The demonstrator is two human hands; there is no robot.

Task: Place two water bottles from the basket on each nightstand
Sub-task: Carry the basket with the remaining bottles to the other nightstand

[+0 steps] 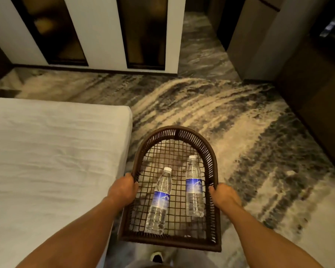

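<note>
I hold a dark brown wicker basket (174, 130) level in front of me, above the carpet. My left hand (124, 190) grips its left rim and my right hand (223, 196) grips its right rim. Two clear water bottles with white caps and blue labels lie on the basket's open mesh bottom, caps pointing away from me. The left bottle (160, 202) leans slightly to the right. Parallel to the right rim lies the right bottle (194, 186). No nightstand is in view.
A bed with a white sheet (46, 161) fills the left side, its corner close to the basket. Patterned grey and beige carpet (230, 117) runs ahead and right. White wall panels (97, 31) stand at the back, dark furniture (317, 93) on the right.
</note>
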